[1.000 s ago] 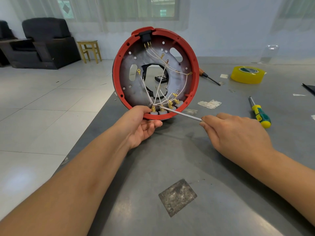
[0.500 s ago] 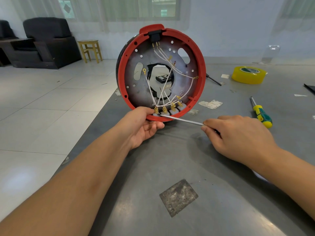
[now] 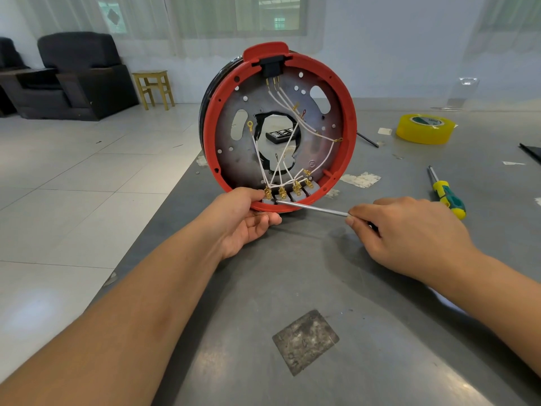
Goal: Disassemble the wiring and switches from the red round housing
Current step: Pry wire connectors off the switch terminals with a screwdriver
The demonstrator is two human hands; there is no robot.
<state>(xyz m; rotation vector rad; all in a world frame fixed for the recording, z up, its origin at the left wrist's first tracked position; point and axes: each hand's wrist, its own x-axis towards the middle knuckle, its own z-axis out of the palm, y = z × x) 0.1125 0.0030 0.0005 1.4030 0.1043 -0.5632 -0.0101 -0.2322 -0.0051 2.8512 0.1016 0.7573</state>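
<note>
The red round housing [image 3: 349, 133] stands upright on its edge on the grey table [image 3: 322, 288], open side facing me. White wires [image 3: 282, 153] with brass terminals run across its grey inner plate to a row of grey switches [image 3: 295, 194] along the bottom rim. My left hand [image 3: 246, 218] grips the bottom rim beside the leftmost switch. My right hand [image 3: 409, 230] pinches a thin metal screwdriver shaft [image 3: 313, 208], whose tip rests at the leftmost switch. Its handle is hidden inside my hand.
A yellow-green screwdriver [image 3: 446, 193] lies to the right, a yellow tape roll [image 3: 424, 128] farther back. Behind the housing lie another black-shafted tool [image 3: 367, 139] and a black case [image 3: 279, 134]. The table's left edge drops to a tiled floor. A worn patch [image 3: 306, 341] marks the tabletop.
The housing has been turned slightly and sits more upright and to the right. The screwdriver tip has slid left along the switch row toward my left thumb.
</note>
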